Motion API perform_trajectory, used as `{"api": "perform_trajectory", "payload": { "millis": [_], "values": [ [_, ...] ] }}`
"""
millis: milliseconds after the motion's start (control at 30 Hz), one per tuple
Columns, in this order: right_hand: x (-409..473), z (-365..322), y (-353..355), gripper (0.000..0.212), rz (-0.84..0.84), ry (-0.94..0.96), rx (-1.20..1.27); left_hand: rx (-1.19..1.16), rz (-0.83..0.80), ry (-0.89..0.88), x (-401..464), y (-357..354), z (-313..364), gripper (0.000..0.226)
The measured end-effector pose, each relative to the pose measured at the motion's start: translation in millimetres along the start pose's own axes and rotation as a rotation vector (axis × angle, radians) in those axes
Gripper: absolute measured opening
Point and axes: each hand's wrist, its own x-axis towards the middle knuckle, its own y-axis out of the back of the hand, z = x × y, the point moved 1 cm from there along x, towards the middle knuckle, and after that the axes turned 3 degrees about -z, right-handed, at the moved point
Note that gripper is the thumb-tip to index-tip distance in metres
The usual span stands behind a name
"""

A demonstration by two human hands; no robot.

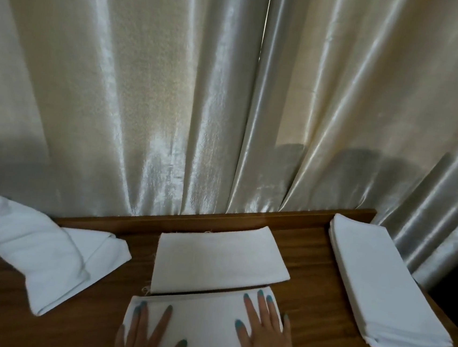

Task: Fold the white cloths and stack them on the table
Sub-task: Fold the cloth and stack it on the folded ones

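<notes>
Both my palms lie flat, fingers straight and spread, pressing the white cloth [196, 324] at the near edge of the brown wooden table [311, 265]: left hand [147, 339] on its left part, right hand [265, 336] on its right, neither one gripping. Its far part, a folded flap [219, 259], seems to lie doubled over, though I cannot tell how the layers join. If I slide unevenly, the edges could skew and the fold creep. The rumpled white cloths [32, 252] wait at my left; the neat stack of folded white cloths [384, 291] sits at right, before the pale satin curtain [201, 100]. Nothing blocks the way to it.
</notes>
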Motion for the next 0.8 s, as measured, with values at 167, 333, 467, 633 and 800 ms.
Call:
{"api": "perform_trajectory", "payload": {
  "millis": [167,333,467,633,800],
  "values": [
    [-2,-4,11,0.069,0.081,-0.050,0.133,-0.052,-0.116,0.341,-4,14,-1,0.067],
    [0,-5,27,0.072,0.256,-0.430,0.433,-0.189,0.049,0.628,-3,28,-10,0.076],
    [3,-5,40,0.066,0.042,-0.618,0.545,-0.363,-0.080,0.734,1,36,-13,0.071],
    [9,6,52,0.055,-0.200,-0.682,0.840,-0.603,-0.295,0.800,0,50,-18,0.051],
    [12,6,72,0.041,-0.182,-0.404,0.716,-0.683,-0.250,0.662,2,66,-13,0.041]
  ]
}}
